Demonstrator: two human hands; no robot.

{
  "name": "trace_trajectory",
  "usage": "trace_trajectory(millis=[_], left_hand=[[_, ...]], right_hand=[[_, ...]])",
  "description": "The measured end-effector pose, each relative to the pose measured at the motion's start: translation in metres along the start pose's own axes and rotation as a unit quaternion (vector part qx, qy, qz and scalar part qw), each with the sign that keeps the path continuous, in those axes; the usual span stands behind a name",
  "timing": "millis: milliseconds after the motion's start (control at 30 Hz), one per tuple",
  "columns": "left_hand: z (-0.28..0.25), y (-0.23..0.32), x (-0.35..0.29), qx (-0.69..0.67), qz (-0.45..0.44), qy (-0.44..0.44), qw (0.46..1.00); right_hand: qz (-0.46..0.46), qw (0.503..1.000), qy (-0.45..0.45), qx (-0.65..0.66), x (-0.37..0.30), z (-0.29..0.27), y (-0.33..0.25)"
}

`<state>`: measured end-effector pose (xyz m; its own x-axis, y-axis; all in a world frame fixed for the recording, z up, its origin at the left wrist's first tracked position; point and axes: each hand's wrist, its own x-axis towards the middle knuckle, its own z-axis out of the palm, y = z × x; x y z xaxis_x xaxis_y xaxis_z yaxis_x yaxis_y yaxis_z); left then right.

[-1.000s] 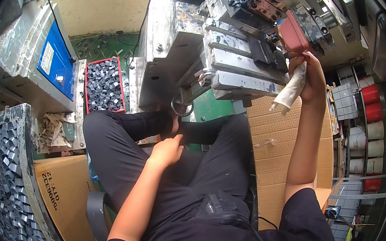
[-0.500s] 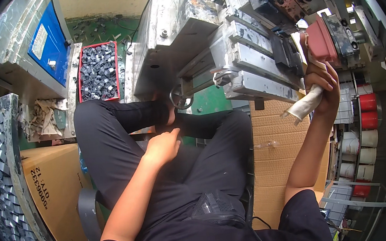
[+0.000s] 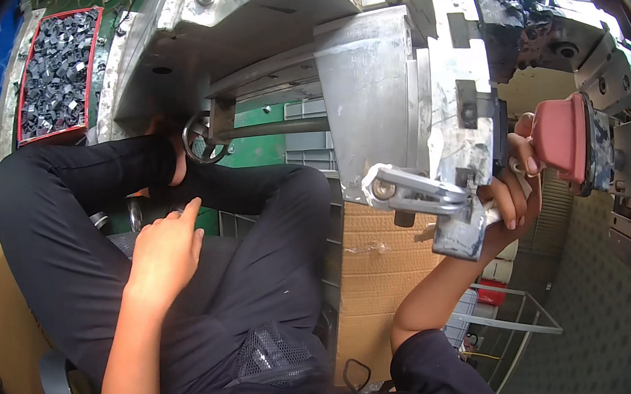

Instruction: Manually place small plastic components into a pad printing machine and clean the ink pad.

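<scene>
My right hand is raised between the machine's metal block and a dull red, rounded pad on a dark plate. Its fingers wrap round a pale rolled cloth, of which only small bits show between them. The upper fingers are at the pad's near side; whether they press on it I cannot tell. My left hand hovers over my lap with nothing in it, its index finger and thumb stretched apart.
A metal lever juts from the machine's lower edge towards me. Below the machine there is a small handwheel. A red-rimmed tray of small dark parts lies at the far left. Cardboard stands beside my right leg.
The view has swung right and closer to the machine. My right hand has moved in behind the metal block's edge, beside the red pad, with the cloth now mostly hidden. My left hand stays over my lap.
</scene>
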<state>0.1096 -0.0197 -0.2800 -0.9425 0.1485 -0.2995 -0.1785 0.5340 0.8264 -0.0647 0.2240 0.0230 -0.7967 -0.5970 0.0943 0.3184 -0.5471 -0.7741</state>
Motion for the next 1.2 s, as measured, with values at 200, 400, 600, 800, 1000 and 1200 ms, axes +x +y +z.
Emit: trace_trajectory(millis=[200, 400, 600, 800, 1000, 1200], left_hand=[[-0.010, 0.005, -0.001, -0.029, -0.017, 0.027, 0.999], [-0.013, 0.005, -0.002, -0.053, -0.017, 0.036, 0.998], [-0.013, 0.002, 0.001, -0.063, -0.019, 0.041, 0.997], [-0.014, 0.002, 0.000, -0.047, -0.017, 0.047, 0.998], [-0.019, 0.002, -0.001, -0.018, -0.016, 0.029, 0.999], [-0.002, -0.017, 0.006, 0.057, 0.005, 0.017, 0.998]], right_hand=[[-0.037, 0.987, 0.155, 0.013, 0.001, 0.004, -0.004], [-0.006, 0.985, 0.173, 0.026, 0.011, 0.013, -0.006], [0.021, 0.986, 0.164, 0.006, 0.014, 0.017, -0.017], [0.040, 0.990, 0.139, -0.003, 0.010, 0.020, -0.033], [0.084, 0.995, 0.047, 0.024, -0.005, 0.013, -0.028], [-0.069, 0.973, 0.172, -0.141, -0.034, 0.019, -0.010]])
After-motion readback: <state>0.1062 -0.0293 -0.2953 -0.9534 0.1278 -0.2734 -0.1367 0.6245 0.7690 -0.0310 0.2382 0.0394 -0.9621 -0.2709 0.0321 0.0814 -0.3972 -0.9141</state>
